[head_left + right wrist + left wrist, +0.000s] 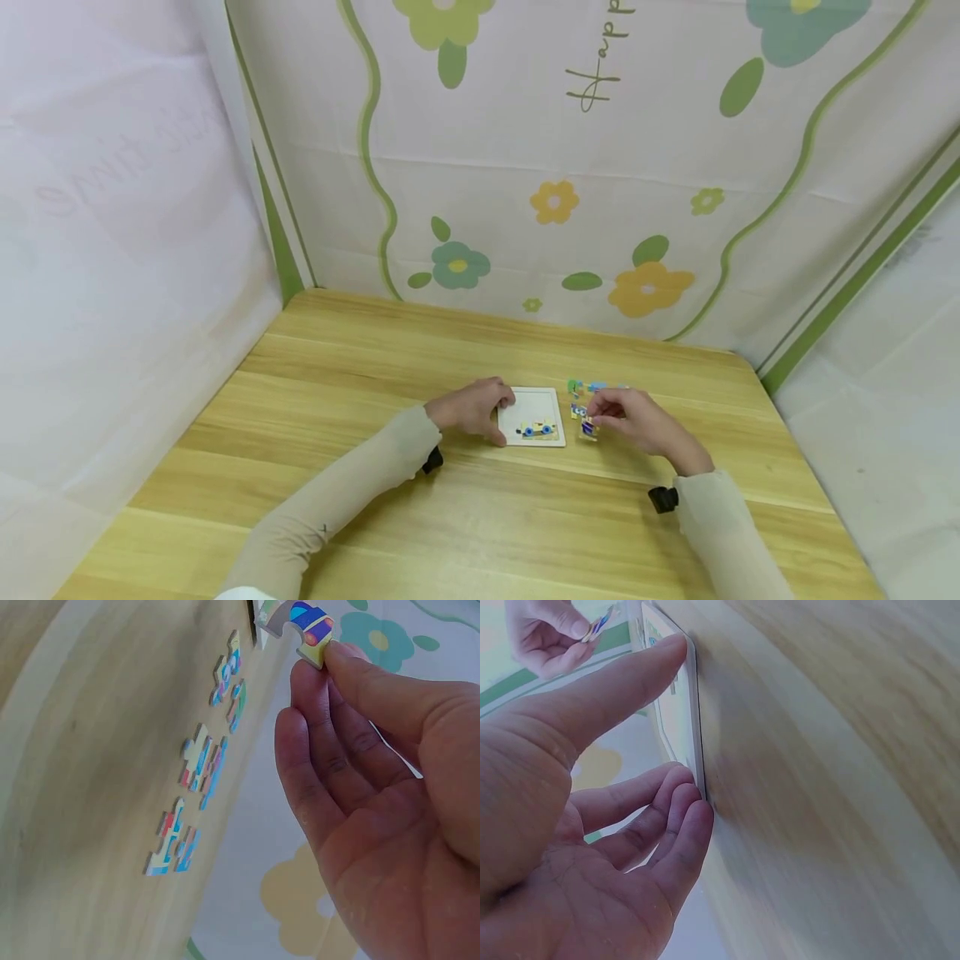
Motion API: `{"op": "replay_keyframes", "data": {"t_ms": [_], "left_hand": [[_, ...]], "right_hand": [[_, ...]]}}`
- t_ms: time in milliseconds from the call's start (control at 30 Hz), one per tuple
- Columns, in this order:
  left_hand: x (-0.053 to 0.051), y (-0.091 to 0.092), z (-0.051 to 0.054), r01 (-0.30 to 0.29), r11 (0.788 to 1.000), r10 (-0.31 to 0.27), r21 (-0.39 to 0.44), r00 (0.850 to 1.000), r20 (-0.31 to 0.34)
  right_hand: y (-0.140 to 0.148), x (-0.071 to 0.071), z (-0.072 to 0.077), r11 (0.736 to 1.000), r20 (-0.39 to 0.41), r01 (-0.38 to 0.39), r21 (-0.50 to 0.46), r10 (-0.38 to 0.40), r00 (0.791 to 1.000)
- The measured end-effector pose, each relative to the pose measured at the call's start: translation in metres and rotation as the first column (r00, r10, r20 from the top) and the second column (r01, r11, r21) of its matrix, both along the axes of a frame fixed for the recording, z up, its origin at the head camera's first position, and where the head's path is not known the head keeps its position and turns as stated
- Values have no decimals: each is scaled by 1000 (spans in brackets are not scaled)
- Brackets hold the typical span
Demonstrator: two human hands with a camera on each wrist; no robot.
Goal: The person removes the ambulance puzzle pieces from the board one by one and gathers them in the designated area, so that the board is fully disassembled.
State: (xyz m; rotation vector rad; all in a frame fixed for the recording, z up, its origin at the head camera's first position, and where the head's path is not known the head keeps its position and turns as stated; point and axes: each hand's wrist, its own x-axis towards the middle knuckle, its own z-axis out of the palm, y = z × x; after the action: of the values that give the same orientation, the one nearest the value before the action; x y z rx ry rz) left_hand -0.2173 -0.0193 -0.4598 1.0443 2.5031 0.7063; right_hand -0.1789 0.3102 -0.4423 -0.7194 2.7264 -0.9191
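Note:
A white square puzzle tray (531,407) lies flat on the table, with yellow and blue puzzle pieces (538,430) set along its near side. My left hand (472,408) holds the tray by its left side. The thumb (656,664) lies on the rim near one corner, and the fingertips meet the edge further along. Just right of the tray, my right hand (637,423) pinches a puzzle piece (311,628) between thumb and fingers, raised off the table. This piece has a curved notch and blue, purple and yellow print.
Several loose puzzle pieces (196,757) lie on the wooden table (480,517) beyond and beside my right hand; the hand partly covers them in the head view. A flower-printed cloth (510,150) hangs behind the table's far edge, with white cloth at both sides.

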Motion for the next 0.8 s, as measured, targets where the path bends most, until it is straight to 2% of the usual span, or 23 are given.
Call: {"op": "replay_keyframes", "data": {"t_ms": [167,333,800], "left_hand": [[1,0,1,5,1000,-5,6,1000,1],[1,0,2,3,1000,-3,-5,1000,-3],[1,1,2,12,1000,-12,-11,1000,-10]], "right_hand": [[2,-2,-11,999,35,-25,-33,26,999],[0,-5,-20,1000,32,-16,-26,16,999],[-4,-11,-25,999,11,12,44,-13,1000]]}}
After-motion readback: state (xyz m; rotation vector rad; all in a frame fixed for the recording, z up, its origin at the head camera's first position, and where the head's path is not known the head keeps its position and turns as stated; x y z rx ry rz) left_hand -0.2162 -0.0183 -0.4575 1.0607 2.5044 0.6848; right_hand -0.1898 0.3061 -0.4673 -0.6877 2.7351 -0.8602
